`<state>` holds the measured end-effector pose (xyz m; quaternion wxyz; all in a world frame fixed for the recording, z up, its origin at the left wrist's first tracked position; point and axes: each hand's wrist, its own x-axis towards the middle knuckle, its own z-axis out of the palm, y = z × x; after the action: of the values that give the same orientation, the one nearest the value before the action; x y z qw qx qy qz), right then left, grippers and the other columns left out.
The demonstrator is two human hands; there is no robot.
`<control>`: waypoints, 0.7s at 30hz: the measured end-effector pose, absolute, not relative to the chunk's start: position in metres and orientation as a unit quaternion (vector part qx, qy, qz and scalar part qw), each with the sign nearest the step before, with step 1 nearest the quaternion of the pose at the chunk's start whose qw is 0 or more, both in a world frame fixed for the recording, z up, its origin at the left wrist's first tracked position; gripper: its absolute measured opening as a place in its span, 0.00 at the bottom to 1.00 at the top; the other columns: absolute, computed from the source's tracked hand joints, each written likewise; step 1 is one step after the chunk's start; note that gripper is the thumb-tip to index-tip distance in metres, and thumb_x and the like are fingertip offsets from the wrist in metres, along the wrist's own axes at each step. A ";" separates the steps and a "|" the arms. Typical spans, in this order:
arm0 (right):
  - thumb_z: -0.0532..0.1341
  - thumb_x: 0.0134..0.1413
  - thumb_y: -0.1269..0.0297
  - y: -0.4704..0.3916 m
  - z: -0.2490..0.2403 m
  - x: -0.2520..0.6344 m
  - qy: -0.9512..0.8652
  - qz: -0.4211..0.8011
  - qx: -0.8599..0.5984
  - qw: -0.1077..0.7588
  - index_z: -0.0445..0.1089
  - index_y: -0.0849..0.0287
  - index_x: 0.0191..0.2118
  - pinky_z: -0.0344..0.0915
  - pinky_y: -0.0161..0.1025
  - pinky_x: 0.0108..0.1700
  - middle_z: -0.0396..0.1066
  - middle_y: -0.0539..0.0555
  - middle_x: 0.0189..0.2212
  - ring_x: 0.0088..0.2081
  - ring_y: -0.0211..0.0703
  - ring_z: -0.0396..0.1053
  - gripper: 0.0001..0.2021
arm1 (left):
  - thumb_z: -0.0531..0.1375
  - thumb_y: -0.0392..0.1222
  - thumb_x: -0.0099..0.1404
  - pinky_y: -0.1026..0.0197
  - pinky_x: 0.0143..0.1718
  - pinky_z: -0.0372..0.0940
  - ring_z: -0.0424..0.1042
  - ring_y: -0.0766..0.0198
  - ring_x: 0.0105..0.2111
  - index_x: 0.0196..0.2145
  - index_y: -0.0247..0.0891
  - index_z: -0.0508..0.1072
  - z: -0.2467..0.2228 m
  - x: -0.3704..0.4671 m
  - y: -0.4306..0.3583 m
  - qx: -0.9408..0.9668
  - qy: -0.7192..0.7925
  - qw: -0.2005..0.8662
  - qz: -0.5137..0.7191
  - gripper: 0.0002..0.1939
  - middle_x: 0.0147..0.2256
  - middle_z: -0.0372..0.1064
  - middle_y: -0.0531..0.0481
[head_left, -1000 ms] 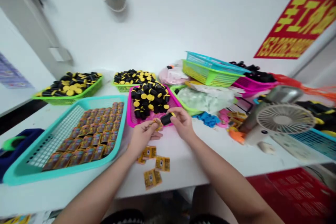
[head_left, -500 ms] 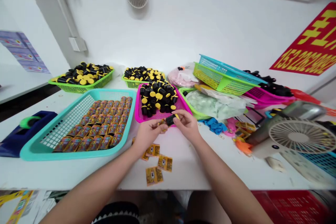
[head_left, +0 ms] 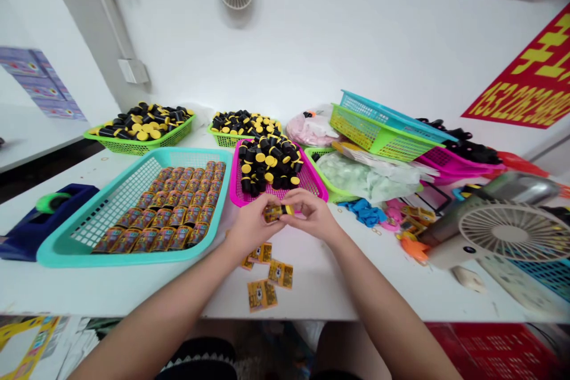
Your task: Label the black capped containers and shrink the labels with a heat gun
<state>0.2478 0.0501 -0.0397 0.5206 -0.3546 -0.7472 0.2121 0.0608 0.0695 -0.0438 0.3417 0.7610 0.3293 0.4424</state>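
Observation:
Between my two hands, just in front of the pink basket, is a small black canister (head_left: 276,212) with a yellow cap and an orange printed sleeve around its body. My left hand (head_left: 253,221) is closed on the sleeved end. My right hand (head_left: 310,214) grips the capped end, thumb and fingers curled. Several flat orange printed sleeves (head_left: 262,295) lie on the white table below my hands. Bare black canisters with yellow caps (head_left: 269,160) are heaped in the pink basket (head_left: 314,181). To the left, sleeved canisters (head_left: 173,218) lie in rows inside the turquoise basket (head_left: 133,259).
Green baskets (head_left: 178,135) of capped canisters stand at the back. A blue tape dispenser (head_left: 66,214) sits far left. On the right are stacked baskets (head_left: 383,130), plastic bags (head_left: 356,175), blue balloon-like pieces (head_left: 363,211), a fan (head_left: 512,231) and a metal flask (head_left: 463,219).
My hands have come together over the canister. The orange sleeve, earlier in my left fingers beside the bare black body, now surrounds that body.

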 end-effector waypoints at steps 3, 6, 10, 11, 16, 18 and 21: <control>0.69 0.47 0.56 0.050 -0.042 0.243 -0.729 0.238 -0.358 0.533 0.71 0.55 0.44 0.66 0.36 0.31 0.70 0.54 0.36 0.32 0.37 0.67 0.18 | 0.65 0.49 0.56 0.61 0.41 0.66 0.74 0.61 0.39 0.46 0.40 0.65 -0.041 0.062 0.066 0.756 0.332 0.354 0.439 0.22 0.40 0.75 0.48; 0.67 0.49 0.52 0.050 -0.043 0.240 -0.708 0.243 -0.351 0.563 0.68 0.55 0.43 0.68 0.36 0.32 0.70 0.52 0.32 0.31 0.37 0.69 0.18 | 0.65 0.51 0.56 0.60 0.40 0.67 0.75 0.60 0.39 0.50 0.42 0.62 -0.039 0.064 0.060 0.741 0.343 0.379 0.435 0.28 0.39 0.76 0.48; 0.55 0.58 0.46 0.044 -0.040 0.239 -0.784 0.108 -0.341 0.508 0.70 0.55 0.40 0.68 0.48 0.48 0.70 0.59 0.43 0.47 0.46 0.69 0.18 | 0.66 0.47 0.56 0.60 0.40 0.68 0.75 0.61 0.35 0.53 0.42 0.57 -0.037 0.065 0.060 0.668 0.301 0.479 0.483 0.31 0.36 0.75 0.50; 0.56 0.57 0.44 0.042 -0.039 0.237 -0.804 0.065 -0.346 0.479 0.70 0.54 0.45 0.66 0.52 0.53 0.67 0.60 0.48 0.52 0.50 0.66 0.20 | 0.67 0.46 0.55 0.60 0.39 0.68 0.75 0.62 0.33 0.53 0.42 0.56 -0.037 0.065 0.061 0.642 0.287 0.508 0.496 0.33 0.35 0.75 0.51; 0.65 0.50 0.66 0.035 -0.045 0.226 -0.817 -0.079 -0.327 0.467 0.58 0.54 0.58 0.65 0.51 0.54 0.64 0.60 0.50 0.54 0.50 0.64 0.29 | 0.69 0.43 0.53 0.65 0.32 0.68 0.71 0.69 0.28 0.53 0.44 0.51 -0.033 0.065 0.061 0.601 0.246 0.592 0.477 0.37 0.33 0.68 0.56; 0.64 0.48 0.69 0.034 -0.050 0.221 -0.811 -0.083 -0.326 0.478 0.58 0.53 0.57 0.67 0.50 0.52 0.66 0.59 0.48 0.51 0.50 0.66 0.29 | 0.65 0.45 0.58 0.67 0.28 0.66 0.69 0.71 0.25 0.54 0.44 0.49 -0.031 0.065 0.057 0.620 0.248 0.615 0.419 0.33 0.31 0.64 0.58; 0.66 0.45 0.66 0.034 -0.053 0.218 -0.805 -0.104 -0.329 0.483 0.60 0.53 0.55 0.67 0.52 0.51 0.67 0.59 0.47 0.50 0.52 0.66 0.29 | 0.61 0.46 0.62 0.66 0.29 0.67 0.70 0.70 0.27 0.54 0.42 0.48 -0.028 0.065 0.050 0.637 0.265 0.626 0.363 0.29 0.32 0.63 0.57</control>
<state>0.2182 0.0337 -0.0527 0.4827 -0.3286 -0.8051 -0.1039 0.0651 0.0505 -0.0280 0.6255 0.6374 0.2653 0.3633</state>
